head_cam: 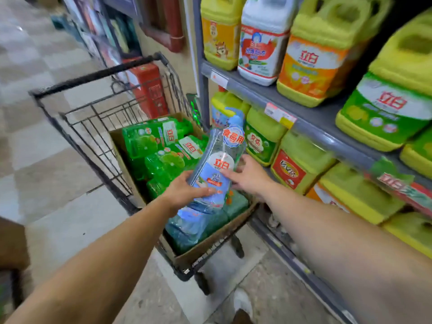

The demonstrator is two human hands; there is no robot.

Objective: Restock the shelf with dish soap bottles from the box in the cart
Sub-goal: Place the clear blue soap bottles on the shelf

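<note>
Bottle in my hands: a clear dish soap bottle [216, 169] with a pale blue label, held tilted above the box, its blue cap end toward the shelf.
Its writing: red "立白" on a white patch of the label; a round blue-edged tag near the neck reads "食品用" in red.
My left hand [187, 190]: fingers curled round the lower body of the bottle, gripping it from the left.
My right hand [247, 175]: fingers bent against the bottle's right side, holding it there.
Cardboard box [210, 244]: open, sitting in the cart under the bottle.
Box contents: green dish soap bottles [161, 146] lying on their sides, labels showing "立白" in red with lime pictures; blue-green bottles [194, 228] at the near end, their writing too blurred to read.
Shopping cart [93, 113]: black wire, standing on the tiled floor [58, 206] just beside the shelf.
Shelf [327, 122]: grey, with small price tags on its front edge.
On the shelf: large yellow-green jugs [388, 108] with "立白" labels, and one white jug [264, 43] with a red-edged label.
</note>
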